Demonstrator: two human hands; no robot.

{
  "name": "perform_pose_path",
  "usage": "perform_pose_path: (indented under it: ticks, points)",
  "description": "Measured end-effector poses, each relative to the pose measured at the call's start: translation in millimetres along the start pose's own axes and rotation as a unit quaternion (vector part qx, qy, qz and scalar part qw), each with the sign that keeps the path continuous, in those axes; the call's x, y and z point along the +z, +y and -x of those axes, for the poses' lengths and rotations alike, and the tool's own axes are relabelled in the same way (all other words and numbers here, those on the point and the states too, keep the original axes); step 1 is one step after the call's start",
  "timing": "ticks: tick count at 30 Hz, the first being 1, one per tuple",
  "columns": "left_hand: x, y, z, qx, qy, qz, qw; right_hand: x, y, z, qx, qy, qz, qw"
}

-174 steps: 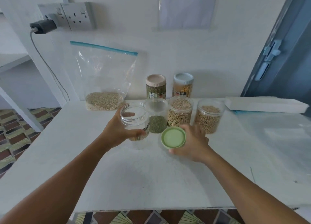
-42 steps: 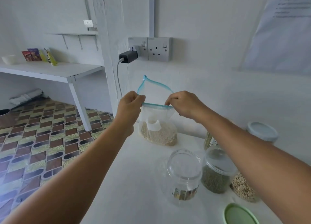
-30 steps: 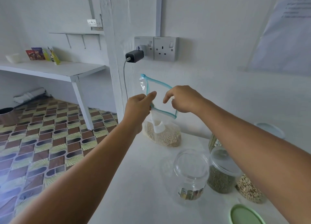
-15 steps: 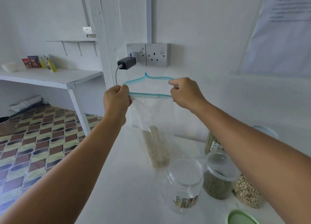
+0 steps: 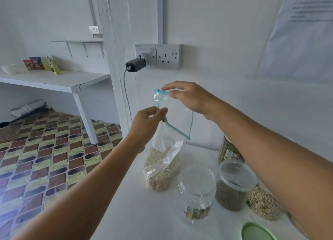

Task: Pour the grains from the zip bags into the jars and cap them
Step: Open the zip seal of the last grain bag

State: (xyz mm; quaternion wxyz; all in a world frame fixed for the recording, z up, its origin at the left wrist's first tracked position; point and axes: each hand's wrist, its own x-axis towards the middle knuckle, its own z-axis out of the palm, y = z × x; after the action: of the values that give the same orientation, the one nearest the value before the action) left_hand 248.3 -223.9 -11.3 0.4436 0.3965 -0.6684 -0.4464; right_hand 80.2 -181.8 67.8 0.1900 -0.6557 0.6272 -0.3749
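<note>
Two hands point(image 5: 146, 121) point(image 5: 191, 97) pinch the zip bag point(image 5: 167, 149); right forearm hides rear jars point(image 5: 229, 149)

Both hands pinch the zip bag point(image 5: 166, 158) mouth open: left hand point(image 5: 146, 123) low, right hand point(image 5: 191, 99) high, above the lidless jar point(image 5: 197, 193) on the bench point(image 5: 144, 212).

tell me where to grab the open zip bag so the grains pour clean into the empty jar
Judging by its pose, keep the left hand pinching the blue zip rim and bring the right hand under the grain-heavy bottom of the zip bag from its right, tipping the open mouth toward the empty jar.
</note>
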Motion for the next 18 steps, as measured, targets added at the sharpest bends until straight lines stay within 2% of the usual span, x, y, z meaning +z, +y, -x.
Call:
perform_pose_path:
  ticks: [4,6,8,10,13,18]
  points:
    - [9.3,-12.0,15.9,0.052,-0.063,-0.047,0.996,16.4,1.5,-5.0,0.039,-0.084,0.041,0.995]
    - [9.1,-19.4,21.2,0.071,-0.111,-0.056,0.990,24.6,8.4,-5.0,0.055,-0.095,0.075,0.991]
    - [5.5,-28.4,25.4,0.050,-0.159,-0.030,0.986,29.2,13.5,-1.3,0.051,-0.079,0.113,0.989]
    - [0.3,-41.7,26.5,0.009,-0.153,0.007,0.988,30.1,20.5,0.5,0.040,-0.042,0.147,0.987]
    - [-13.7,-78.3,14.5,-0.069,-0.075,0.018,0.995,29.4,29.6,2.5,0.039,-0.028,0.188,0.981]
    - [-25.3,-138.0,-9.8,-0.254,-0.069,0.035,0.964,32.1,41.3,3.1,0.058,-0.014,0.189,0.980]
